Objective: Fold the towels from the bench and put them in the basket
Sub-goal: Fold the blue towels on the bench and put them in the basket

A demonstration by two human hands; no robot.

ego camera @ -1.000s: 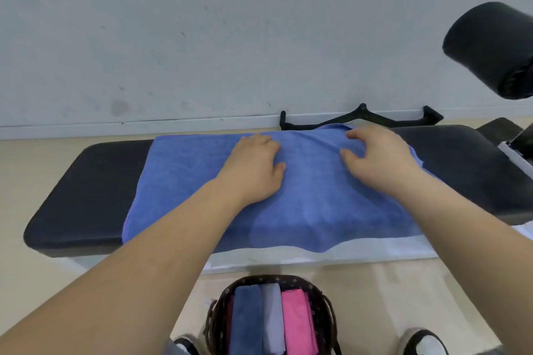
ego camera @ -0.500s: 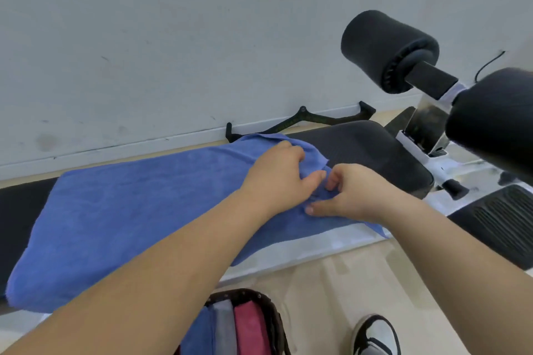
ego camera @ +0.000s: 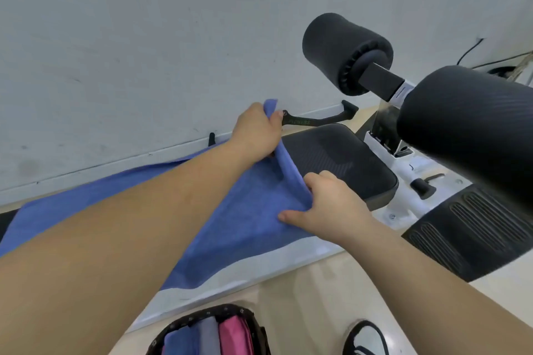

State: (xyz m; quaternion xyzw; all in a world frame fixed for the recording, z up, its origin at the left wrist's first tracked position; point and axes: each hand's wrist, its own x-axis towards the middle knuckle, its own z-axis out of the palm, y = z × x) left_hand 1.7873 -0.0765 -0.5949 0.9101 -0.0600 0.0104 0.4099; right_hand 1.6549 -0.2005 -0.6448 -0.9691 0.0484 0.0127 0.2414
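Pinching the right-end corners of the blue terry towel (ego camera: 245, 210), left hand (ego camera: 256, 132) far, right hand (ego camera: 328, 207) near, the rest spread along the black padded bench (ego camera: 331, 164), the person likely does best carrying both across level, edges matched.

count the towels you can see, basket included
4. One blue towel lies on the bench, held by the left hand and right hand. Three folded in the basket: blue folded towel, grey folded towel, pink folded towel. More may be hidden below the frame.
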